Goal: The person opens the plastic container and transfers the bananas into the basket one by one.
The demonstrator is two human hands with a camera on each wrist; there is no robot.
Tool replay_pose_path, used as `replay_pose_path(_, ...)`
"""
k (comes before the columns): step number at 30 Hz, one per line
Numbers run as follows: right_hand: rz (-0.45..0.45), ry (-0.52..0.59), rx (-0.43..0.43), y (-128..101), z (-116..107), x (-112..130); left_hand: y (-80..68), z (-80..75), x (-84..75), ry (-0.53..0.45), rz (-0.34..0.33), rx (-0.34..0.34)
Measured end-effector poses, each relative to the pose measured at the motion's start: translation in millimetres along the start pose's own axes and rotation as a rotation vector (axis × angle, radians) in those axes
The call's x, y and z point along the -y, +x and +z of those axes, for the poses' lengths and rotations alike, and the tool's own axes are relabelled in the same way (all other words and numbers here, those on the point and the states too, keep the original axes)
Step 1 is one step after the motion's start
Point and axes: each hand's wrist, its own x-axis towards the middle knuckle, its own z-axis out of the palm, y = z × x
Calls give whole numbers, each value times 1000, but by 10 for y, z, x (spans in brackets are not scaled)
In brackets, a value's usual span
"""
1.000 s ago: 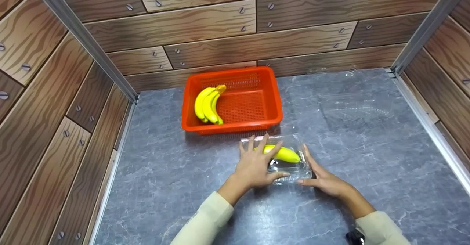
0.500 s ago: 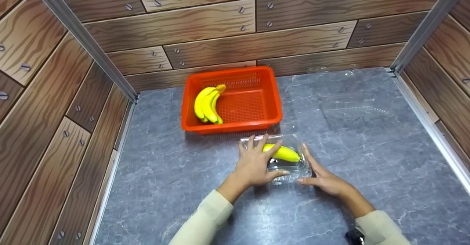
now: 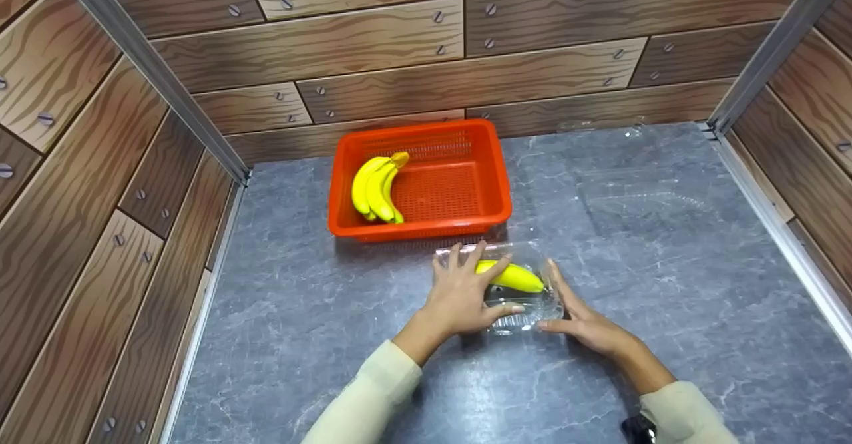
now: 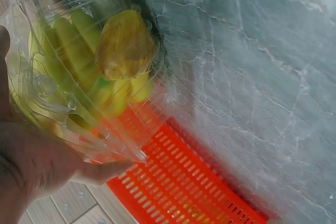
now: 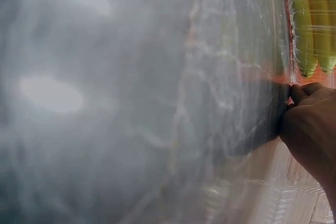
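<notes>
A clear plastic clamshell box sits on the table in front of the basket, with a bunch of bananas inside. In the left wrist view, the brown stem end and several yellow fruits of the bananas show through the plastic. My left hand lies across the left part of the box, fingers spread and straight, hiding part of the fruit. At the box's right end my right hand touches the side, thumb near the front corner and fingers extended along the edge. Whether the lid is fastened, I cannot tell.
An orange-red basket stands behind the box, holding another bunch of bananas at its left. A second clear plastic container lies at the back right. Wood-patterned walls enclose the grey table.
Both hands stay at the clamshell box with almost no movement. The left thumb has shifted very slightly left along the front of the box. The basket has not moved.
</notes>
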Motion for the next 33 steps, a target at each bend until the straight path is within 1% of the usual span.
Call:
replay_pose_path(6,25,-18,-14,1,-4,10,1,-5,12,-22,1,13)
replay_pose_path(8,32,-33,-20,7,-6,6,14,-18,35,-61,-6,9)
replay_pose_path(11,39,-66,-35,8,-8,-8,37,-51,78,-154,-30,-9)
replay_pose_path(15,45,-111,-43,-10,-14,-19,54,-79,116,-221,-40,-3)
replay_pose_path(18,44,-111,-43,-26,-26,-19,67,-82,110,-222,-28,18)
replay_pose_path(20,45,-108,-46,-40,-26,-18,67,-82,101,-235,-33,17)
replay_pose_path(28,44,-99,-40,-54,-33,-44,43,-72,99,-203,-28,25)
replay_pose_path(33,31,-110,-60,-53,-41,-49,42,-121,121,-235,-27,27)
